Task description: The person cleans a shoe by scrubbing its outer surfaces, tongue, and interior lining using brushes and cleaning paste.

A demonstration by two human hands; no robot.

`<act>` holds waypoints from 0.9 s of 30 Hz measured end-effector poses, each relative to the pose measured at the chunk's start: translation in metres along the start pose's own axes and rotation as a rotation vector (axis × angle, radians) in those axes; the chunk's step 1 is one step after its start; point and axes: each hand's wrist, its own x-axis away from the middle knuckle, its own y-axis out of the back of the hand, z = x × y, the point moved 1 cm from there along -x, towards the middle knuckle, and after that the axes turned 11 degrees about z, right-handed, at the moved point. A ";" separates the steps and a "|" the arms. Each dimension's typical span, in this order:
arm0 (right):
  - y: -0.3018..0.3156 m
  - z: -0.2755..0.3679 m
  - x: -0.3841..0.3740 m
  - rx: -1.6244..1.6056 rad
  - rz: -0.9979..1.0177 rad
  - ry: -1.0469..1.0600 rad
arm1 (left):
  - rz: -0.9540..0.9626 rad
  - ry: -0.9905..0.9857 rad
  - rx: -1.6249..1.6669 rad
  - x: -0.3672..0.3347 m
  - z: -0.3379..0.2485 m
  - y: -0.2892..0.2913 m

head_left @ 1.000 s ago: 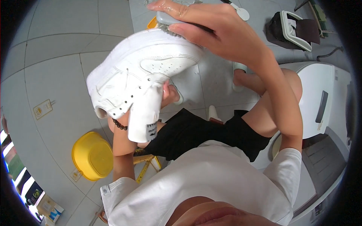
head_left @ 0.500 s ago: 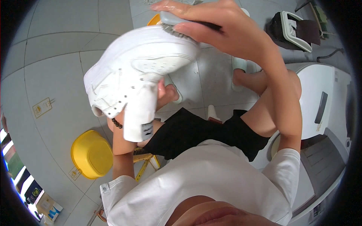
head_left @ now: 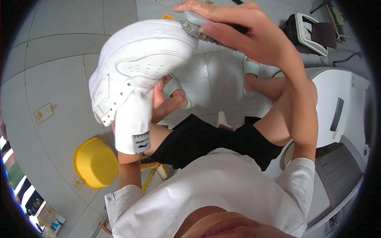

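A white sneaker is held up at the left, sole turned up and away, its tongue with a dark label hanging toward me. My left hand supports it from underneath. Most of that hand is hidden by the shoe; some fingers show beside it. In my right hand is a scrub brush with a pale grey back and grey bristles, gripped between thumb and fingers. Its bristle end meets or overlaps the edge of the sneaker's toe; I cannot tell whether they touch. The right fingers look wet.
A yellow basin stands on the grey tiled floor at the left. Part of an orange-yellow thing shows behind the sneaker. A bin with a black bag is at the far right, and a white appliance stands close by my right knee.
The brush in my right hand has moved right, off the top of the toe to its edge. The sneaker has shifted slightly left and turned a little in my left hand.
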 end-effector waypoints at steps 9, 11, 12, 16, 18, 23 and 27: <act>-0.013 -0.006 -0.011 0.074 -0.165 0.108 | 0.101 -0.003 -0.036 -0.004 -0.002 -0.004; -0.016 0.002 -0.012 0.085 -0.158 0.043 | 0.153 -0.003 -0.031 -0.004 -0.002 -0.009; -0.018 0.004 -0.013 0.031 -0.147 -0.021 | 0.173 0.001 -0.028 -0.004 -0.002 -0.010; -0.015 0.002 -0.011 -0.079 -0.135 -0.034 | 0.251 0.056 -0.004 -0.004 0.000 -0.008; -0.018 -0.011 -0.008 -0.027 -0.146 0.052 | 0.226 0.038 -0.006 -0.006 0.000 -0.007; -0.015 -0.003 -0.006 0.209 -0.114 0.062 | 0.101 -0.034 -0.010 -0.008 -0.004 -0.002; -0.020 0.029 -0.022 0.616 -0.039 -0.147 | -0.004 -0.102 -0.024 -0.013 0.004 -0.018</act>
